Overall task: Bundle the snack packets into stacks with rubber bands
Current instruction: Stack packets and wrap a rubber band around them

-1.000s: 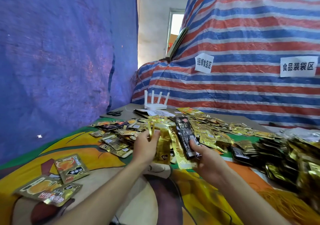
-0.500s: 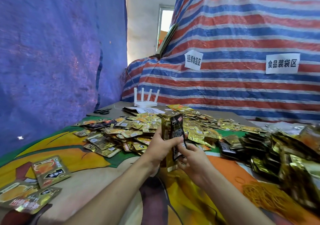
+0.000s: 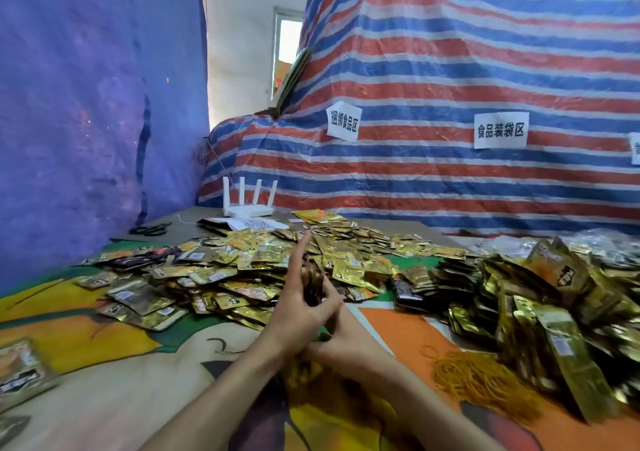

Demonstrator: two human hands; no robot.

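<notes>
A white router [image 3: 246,204] with four antennas stood at the far end of the table [image 3: 188,220]. A printed sheet [image 3: 254,223] lay just before it, and black scissors [image 3: 151,229] to its left. Behind hung a striped tarp [image 3: 450,52] bearing two paper signs [image 3: 343,121], and at the left a blue tarp [image 3: 86,104].

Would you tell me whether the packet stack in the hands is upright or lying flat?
Upright: the stack stands on edge between the left hand and right hand.
</notes>
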